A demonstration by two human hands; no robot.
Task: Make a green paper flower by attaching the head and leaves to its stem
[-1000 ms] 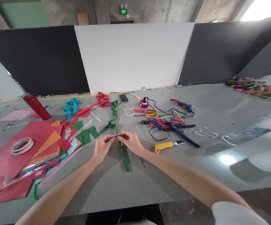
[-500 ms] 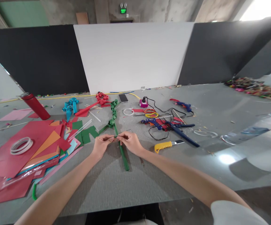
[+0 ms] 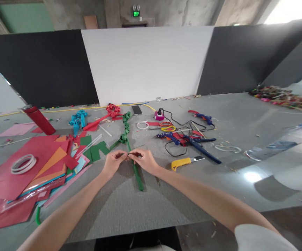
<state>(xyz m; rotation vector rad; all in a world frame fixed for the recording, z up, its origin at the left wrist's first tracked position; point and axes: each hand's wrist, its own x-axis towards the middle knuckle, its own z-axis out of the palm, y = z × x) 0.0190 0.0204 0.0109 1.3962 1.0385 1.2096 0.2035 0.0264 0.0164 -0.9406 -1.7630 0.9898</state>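
My left hand [image 3: 114, 162] and my right hand [image 3: 145, 161] meet fingertip to fingertip over a rolled green paper stem [image 3: 137, 177] on the table. Both pinch closed on something tiny, which the fingers hide. Beyond them, the stem runs up to a chain of folded green paper leaves [image 3: 126, 127]. Left of my left hand lie cut green paper pieces [image 3: 95, 152]. A yellow-handled utility knife [image 3: 183, 162] rests to the right of my right hand.
Coloured paper sheets [image 3: 15, 157] with tape rolls [image 3: 23, 164] cover the left side, near a red bottle [image 3: 39, 119]. Glue guns [image 3: 170, 137], navy-handled pliers [image 3: 203, 148], scissors [image 3: 168, 127] and black cords lie at right. Red [image 3: 113, 109] and blue paper flowers [image 3: 79, 118] lie behind.
Both hands stay above the stem, with the fingertips shifting slightly; the right fingers are a little straighter. The whole view has moved very slightly.
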